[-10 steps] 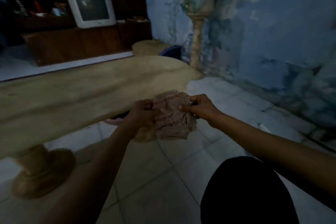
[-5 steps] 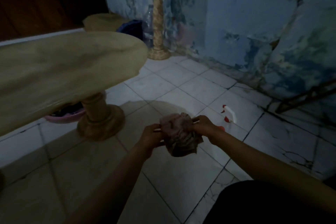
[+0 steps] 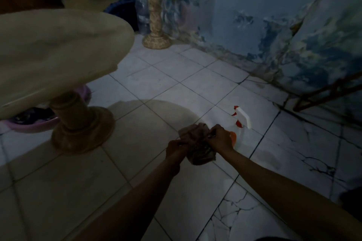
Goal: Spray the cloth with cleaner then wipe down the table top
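Observation:
A crumpled brownish cloth (image 3: 198, 148) hangs between both hands above the tiled floor. My left hand (image 3: 176, 149) grips its left side and my right hand (image 3: 220, 138) grips its upper right side. Just behind my right hand a spray bottle (image 3: 242, 121) with a white and red trigger head stands on the floor, its body partly hidden by that hand. The beige stone table top (image 3: 54, 55) fills the upper left, resting on a round pedestal (image 3: 78, 121).
A purple basin (image 3: 29, 123) sits under the table. A stone column (image 3: 155, 15) and a clear plastic bottle (image 3: 143, 6) stand by the blue mottled wall. A dark wooden frame (image 3: 329, 92) leans at right. Cracked white floor tiles (image 3: 225, 219) spread below.
The view has swung down and to the right, away from the table top to the floor. Both hands, still holding the cloth, have lowered close to the spray bottle.

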